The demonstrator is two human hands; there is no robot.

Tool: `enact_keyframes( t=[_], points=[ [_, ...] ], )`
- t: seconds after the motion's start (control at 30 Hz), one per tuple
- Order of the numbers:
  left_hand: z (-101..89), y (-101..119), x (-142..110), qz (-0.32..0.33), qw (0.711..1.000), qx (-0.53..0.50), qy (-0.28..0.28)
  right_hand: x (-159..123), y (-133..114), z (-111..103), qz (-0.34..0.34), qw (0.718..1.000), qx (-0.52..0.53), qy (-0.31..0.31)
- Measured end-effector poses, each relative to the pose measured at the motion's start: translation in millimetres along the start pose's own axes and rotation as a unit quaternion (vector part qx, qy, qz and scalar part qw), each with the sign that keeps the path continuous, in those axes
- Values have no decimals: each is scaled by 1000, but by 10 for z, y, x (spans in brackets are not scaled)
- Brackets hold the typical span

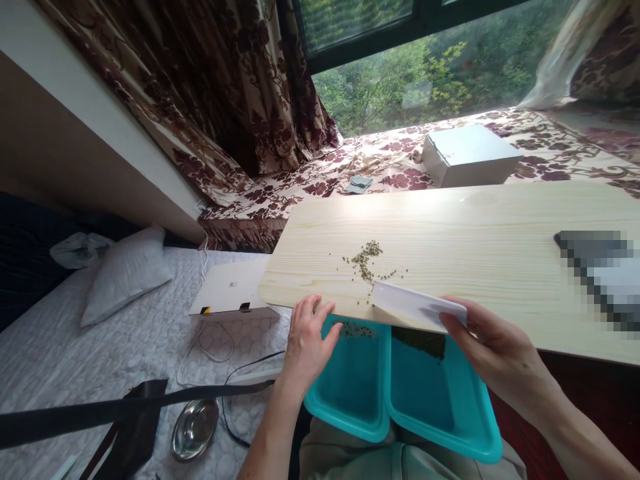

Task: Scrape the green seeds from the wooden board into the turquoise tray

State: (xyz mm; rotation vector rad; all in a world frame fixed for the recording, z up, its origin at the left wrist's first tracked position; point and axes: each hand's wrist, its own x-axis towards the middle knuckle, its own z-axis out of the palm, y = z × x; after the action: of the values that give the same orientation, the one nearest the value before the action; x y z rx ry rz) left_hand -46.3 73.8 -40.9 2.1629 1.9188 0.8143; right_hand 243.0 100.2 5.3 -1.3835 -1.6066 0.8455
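My right hand (493, 343) grips a white flat strip (415, 303) at its right end, and the strip's far end touches the tabletop beside a scatter of small greenish-brown beans (367, 260). The fingers of my left hand (309, 337) are spread over the near edge of the pale wooden table (465, 247), with the thumb at the rim of the left bin. Below the table edge, on my lap, are two turquoise bins: the left bin (350, 400) holds some small bits at its far end, and the right bin (435, 407) a dark granular heap, partly hidden by the table.
A blurred-out dark device (600, 273) lies on the table's right. Behind the table, a white box (473, 157) and a folded grey cloth (359, 185) rest on the flowered window seat. On the bed to the left are a white box (233, 290), cables, a metal bowl (195, 430) and a pillow (127, 277).
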Motion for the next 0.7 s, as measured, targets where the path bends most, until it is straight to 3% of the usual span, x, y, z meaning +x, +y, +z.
enact_keyframes(
  t=[0.53,0.7],
  points=[
    [20,-4,-11,3,1000,-1,7,26,-65,173,-56,998,13,11],
    [29,-11,-12,6,1000,-1,13,54,42,13,-32,997,-6,63]
  ],
)
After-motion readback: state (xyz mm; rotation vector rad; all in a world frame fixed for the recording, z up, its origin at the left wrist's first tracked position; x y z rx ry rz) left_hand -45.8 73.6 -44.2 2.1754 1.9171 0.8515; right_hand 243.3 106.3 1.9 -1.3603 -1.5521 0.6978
